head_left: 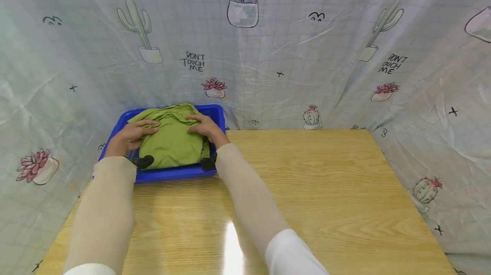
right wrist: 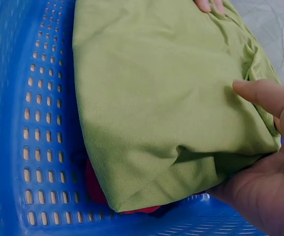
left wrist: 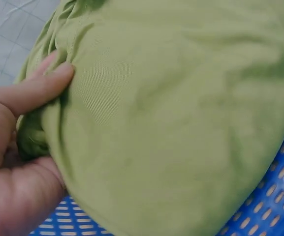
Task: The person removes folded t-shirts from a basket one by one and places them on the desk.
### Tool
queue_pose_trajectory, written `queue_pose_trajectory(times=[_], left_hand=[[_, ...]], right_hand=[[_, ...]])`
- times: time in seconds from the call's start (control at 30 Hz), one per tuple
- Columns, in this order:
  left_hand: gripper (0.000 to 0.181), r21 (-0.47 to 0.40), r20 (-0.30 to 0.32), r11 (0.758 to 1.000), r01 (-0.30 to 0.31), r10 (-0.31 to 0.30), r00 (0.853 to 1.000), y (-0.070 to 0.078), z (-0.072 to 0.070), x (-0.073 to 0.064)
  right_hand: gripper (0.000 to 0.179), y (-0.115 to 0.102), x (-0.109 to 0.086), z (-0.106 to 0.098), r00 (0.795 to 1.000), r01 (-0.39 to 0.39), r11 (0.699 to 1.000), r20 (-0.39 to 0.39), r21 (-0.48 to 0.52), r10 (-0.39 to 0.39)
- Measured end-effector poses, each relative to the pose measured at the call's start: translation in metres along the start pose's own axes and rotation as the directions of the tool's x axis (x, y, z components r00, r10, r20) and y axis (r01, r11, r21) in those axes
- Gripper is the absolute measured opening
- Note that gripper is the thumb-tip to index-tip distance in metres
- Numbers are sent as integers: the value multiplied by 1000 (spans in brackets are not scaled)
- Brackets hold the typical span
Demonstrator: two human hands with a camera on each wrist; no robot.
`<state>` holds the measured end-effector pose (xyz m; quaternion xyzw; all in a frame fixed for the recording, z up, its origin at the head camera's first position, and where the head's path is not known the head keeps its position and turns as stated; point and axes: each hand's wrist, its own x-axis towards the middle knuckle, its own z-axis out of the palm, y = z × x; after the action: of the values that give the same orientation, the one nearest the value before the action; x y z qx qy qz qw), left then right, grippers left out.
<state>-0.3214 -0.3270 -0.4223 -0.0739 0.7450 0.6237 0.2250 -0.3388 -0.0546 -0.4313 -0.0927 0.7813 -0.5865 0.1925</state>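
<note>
Left of centre in the head view, your left hand [head_left: 128, 137] holds the left edge of the green cloth [head_left: 174, 143], thumb and fingers set narrow on the fabric. A black strap [head_left: 143, 162] at that wrist sits beside the cloth's lower left corner. Caution: this strap could snag the fabric or the rim if the hand moves sideways.

The cloth lies bunched in the blue basket [head_left: 174, 176], left of the frame's middle. Its top edge is loosely creased; uneven tension between your hands could undo these folds.

Your right hand [head_left: 207, 129] holds the cloth's right edge. In the right wrist view, one digit rests on top and the rest of the hand goes beneath; you cannot tell how firm the grip is. A shallow hold could let the edge slip.

At lower left of that view, a red item [right wrist: 94, 186] shows under the cloth. Friction, or fingers reaching too deep, could drag it along.

To the right, the wooden table [head_left: 326, 189] extends past the basket.
</note>
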Motion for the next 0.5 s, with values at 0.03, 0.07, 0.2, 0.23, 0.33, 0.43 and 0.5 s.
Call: queue_pose_trajectory(times=[0.03, 0.07, 0.2, 0.23, 0.33, 0.43, 0.5], left_hand=[[63, -9, 7, 1000, 1, -1, 1000, -1, 1, 1], [67, -14, 9, 1000, 1, -1, 1000, -1, 1, 1], [75, -17, -18, 1000, 4, -5, 1000, -3, 4, 1], [75, -20, -29, 1000, 3, -3, 1000, -3, 4, 0], [72, -74, -57, 997, -23, 18, 998, -1, 5, -4], [65, -170, -51, 981, -93, 86, 995, 1, 7, -9], [62, -216, -38, 964, -158, 153, 987, 3, 8, -12]], right_hand=[[55, 1, 0, -1, 1000, -7, 1000, 4, 6, 7], [56, 1, 0, -2, 1000, -12, 1000, 14, 20, 12], [61, 3, 3, -3, 997, -32, 995, 78, 92, 25], [61, 3, 3, -3, 996, -33, 994, 91, 105, 23], [59, 3, 4, -4, 995, -7, 993, 100, 116, -5], [55, 3, 5, -5, 994, 67, 989, 76, 133, -77], [54, 3, 5, -5, 991, 109, 981, 53, 158, -119]])
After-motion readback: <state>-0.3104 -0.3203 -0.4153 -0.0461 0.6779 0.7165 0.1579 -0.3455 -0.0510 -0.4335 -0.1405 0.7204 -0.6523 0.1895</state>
